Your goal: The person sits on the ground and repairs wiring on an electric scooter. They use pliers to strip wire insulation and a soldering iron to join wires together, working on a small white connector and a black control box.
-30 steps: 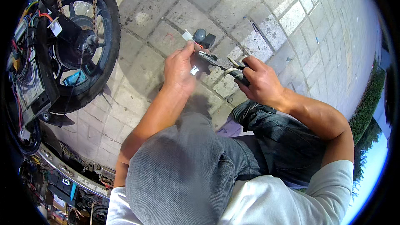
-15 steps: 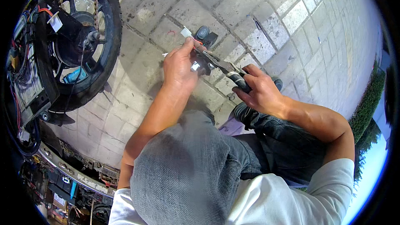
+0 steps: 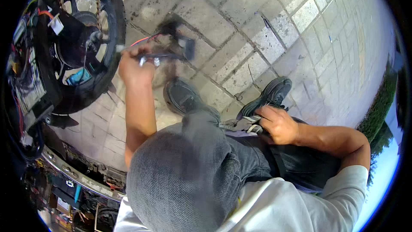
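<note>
My left hand (image 3: 136,66), blurred, is closed on a bundle of wires (image 3: 141,41) with small white connectors (image 3: 156,61). A dark box-like part (image 3: 187,48), also blurred, hangs from the wires beside it. My right hand (image 3: 275,124) is closed round pliers (image 3: 253,126) with black and white handles, low beside my right shoe (image 3: 274,93) and leg; the pliers' jaws are unclear.
A black spoked wheel (image 3: 115,21) with a chain and exposed wiring (image 3: 21,73) stands at the left. A metal-edged container of tools and parts (image 3: 64,197) sits at lower left. Grey paving (image 3: 219,13) surrounds me, with a hedge (image 3: 377,99) at the right rim.
My left hand has moved left with the wires and the dark part. My right hand has pulled the pliers away from them, down and to the right. My left shoe has come into view.
</note>
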A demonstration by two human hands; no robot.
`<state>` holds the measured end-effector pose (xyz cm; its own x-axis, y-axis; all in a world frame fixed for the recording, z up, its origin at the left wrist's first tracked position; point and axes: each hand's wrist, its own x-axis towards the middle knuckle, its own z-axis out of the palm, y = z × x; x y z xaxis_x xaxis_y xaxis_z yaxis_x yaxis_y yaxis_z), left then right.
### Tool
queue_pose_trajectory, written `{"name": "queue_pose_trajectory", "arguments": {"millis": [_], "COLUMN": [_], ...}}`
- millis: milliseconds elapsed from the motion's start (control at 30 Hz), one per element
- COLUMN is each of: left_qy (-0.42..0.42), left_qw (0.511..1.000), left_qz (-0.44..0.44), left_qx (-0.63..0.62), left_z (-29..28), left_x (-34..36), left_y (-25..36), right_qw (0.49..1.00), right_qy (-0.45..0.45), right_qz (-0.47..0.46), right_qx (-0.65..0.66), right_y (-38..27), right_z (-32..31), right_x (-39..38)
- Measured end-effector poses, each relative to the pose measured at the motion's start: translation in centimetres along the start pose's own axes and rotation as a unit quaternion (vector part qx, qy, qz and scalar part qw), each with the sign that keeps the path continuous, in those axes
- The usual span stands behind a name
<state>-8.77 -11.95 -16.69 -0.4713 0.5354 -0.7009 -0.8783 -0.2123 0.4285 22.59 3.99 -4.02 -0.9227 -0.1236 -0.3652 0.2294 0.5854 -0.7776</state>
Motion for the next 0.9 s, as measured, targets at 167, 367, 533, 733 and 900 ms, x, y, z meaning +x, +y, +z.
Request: {"name": "queue_pose_trajectory", "arguments": {"millis": [167,367,533,733,900], "left_qy": [-0.028,-0.076,-0.158,-0.203,-0.205], "left_qw": [0.996,0.978,0.96,0.948,0.891], "left_qz": [-0.022,-0.098,-0.096,-0.034,0.028], "left_qx": [0.085,0.166,0.211,0.243,0.403], "left_z": [7.0,7.0,7.1,6.5,6.5], "left_x": [-2.5,-4.0,-4.1,-4.3,-4.5], "left_y": [-1.1,-2.3,-3.0,-3.2,-2.4], "right_qw": [0.968,0.982,0.986,0.983,0.945], "right_qy": [0.152,0.125,0.059,-0.011,-0.096], "right_qz": [0.179,0.142,0.153,0.163,0.245], "right_qx": [0.083,0.014,0.041,0.082,0.193], "right_y": [0.8,2.3,2.0,2.5,1.9], "right_z": [-2.0,-6.5,-7.9,-8.8,-9.2], "right_x": [1.1,3.4,4.2,5.3,5.7]}}
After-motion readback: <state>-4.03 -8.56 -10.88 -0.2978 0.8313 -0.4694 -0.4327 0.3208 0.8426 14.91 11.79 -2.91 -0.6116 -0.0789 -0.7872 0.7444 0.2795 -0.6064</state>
